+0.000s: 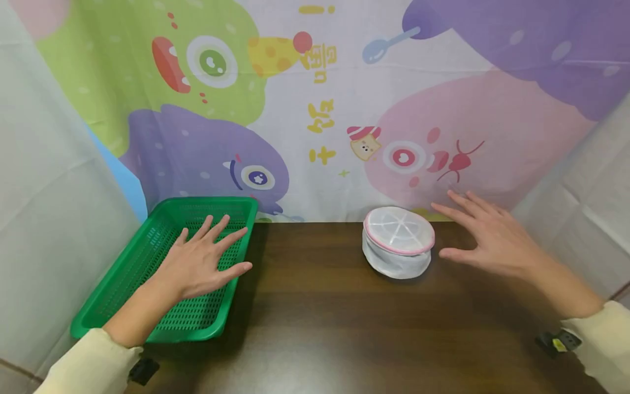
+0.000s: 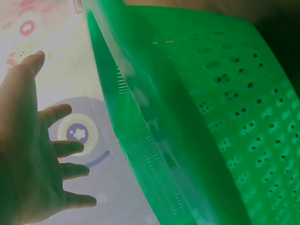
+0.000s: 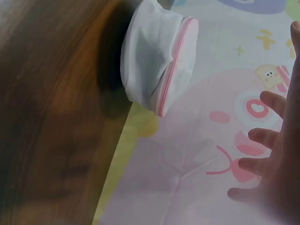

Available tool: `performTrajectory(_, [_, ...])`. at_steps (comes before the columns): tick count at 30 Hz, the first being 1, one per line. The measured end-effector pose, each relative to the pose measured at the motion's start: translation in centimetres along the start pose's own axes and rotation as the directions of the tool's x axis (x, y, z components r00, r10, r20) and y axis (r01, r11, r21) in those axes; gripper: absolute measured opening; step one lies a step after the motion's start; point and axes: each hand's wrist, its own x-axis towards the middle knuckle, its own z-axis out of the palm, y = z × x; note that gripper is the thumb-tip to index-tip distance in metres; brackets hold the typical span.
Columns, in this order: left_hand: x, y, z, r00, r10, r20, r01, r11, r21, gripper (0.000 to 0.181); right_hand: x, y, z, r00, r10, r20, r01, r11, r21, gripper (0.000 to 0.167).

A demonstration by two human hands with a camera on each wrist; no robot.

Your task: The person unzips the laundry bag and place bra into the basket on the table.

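Note:
A round white mesh laundry bag [image 1: 397, 241] with pink trim around its top stands on the brown table in the head view. To its right, my right hand [image 1: 497, 241] hovers with fingers spread, apart from the bag and holding nothing. The same bag [image 3: 154, 58] appears in the right wrist view, its white side slightly creased. On the left is a green plastic basket [image 1: 228, 306] with perforated walls and floor. Above it my left hand [image 1: 194, 265] is spread wide, nothing in its grasp. The left wrist view shows the basket's side [image 2: 243, 93] beside that hand [image 2: 37, 150].
Behind the table [image 1: 315, 328] hangs a curtain [image 1: 325, 180] printed with cartoon monsters. Pale cloth walls close in the left side [image 1: 54, 164] and the right side [image 1: 581, 202]. A small dark device [image 1: 558, 342] sits at the right wrist.

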Motion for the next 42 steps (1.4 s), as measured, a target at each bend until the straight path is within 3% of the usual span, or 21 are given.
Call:
performTrajectory(5, [0.4, 0.8, 0.1, 1.0, -0.022, -0.001, 0.022, 0.999, -0.046, 0.079, 0.2, -0.2, 0.1, 1.0, 0.016, -0.017, -0.015, 0.999, 0.041, 0.092])
performTrajectory(15, [2.4, 3.1, 0.3, 1.0, -0.025, 0.009, 0.026, 0.994, -0.105, 0.078, 0.5, -1.0, 1.5, 0.997, 0.034, -0.067, -0.026, 0.993, 0.117, 0.09])
performTrajectory(23, [2.8, 3.6, 0.6, 1.0, -0.025, 0.018, 0.027, 0.992, -0.121, 0.078, 0.6, -1.1, 1.8, 0.996, 0.074, -0.052, -0.066, 0.987, 0.147, 0.089])
performTrajectory(42, [4.0, 5.3, 1.2, 1.0, -0.004, 0.005, 0.004, 0.988, -0.155, 0.077, 1.2, -1.7, 2.0, 0.995, 0.078, -0.068, -0.063, 0.978, 0.199, 0.086])
